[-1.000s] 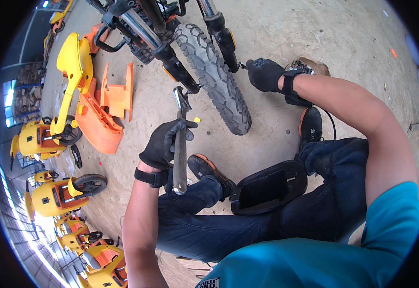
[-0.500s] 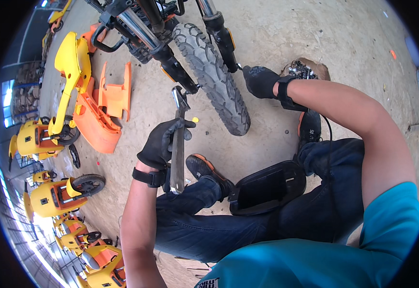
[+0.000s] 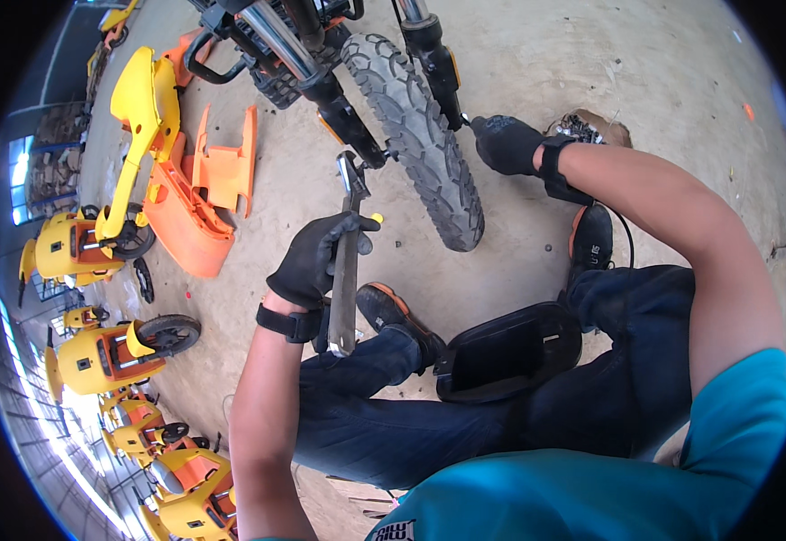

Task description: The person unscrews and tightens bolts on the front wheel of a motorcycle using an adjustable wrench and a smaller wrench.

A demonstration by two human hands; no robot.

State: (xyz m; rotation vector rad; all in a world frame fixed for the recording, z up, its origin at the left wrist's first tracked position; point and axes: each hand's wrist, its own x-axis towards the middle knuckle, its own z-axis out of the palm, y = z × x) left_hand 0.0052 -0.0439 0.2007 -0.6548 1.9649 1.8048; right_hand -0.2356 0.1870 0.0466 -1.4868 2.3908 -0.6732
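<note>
My left hand (image 3: 314,259), in a black glove, is wrapped round the handle of a large steel adjustable wrench (image 3: 345,293). The wrench's jaw points up toward the foot of the left fork leg (image 3: 348,126), a little apart from it. Between the two fork legs stands a knobbly front tyre (image 3: 420,144). Also gloved in black, my right hand (image 3: 507,144) is at the foot of the right fork leg (image 3: 436,72), by the wheel's axle end. Its fingers are closed around a small part there, mostly hidden by the glove.
Orange body panels (image 3: 186,216) and a yellow panel (image 3: 145,108) lie at the left. Beyond them stand several yellow scooters (image 3: 95,361). Small metal parts (image 3: 582,126) sit in a container beyond my right wrist. A black open case (image 3: 506,352) rests by my legs.
The whole view has shifted slightly, so things sit a little farther right and higher. Both hands keep about the same places relative to the wheel.
</note>
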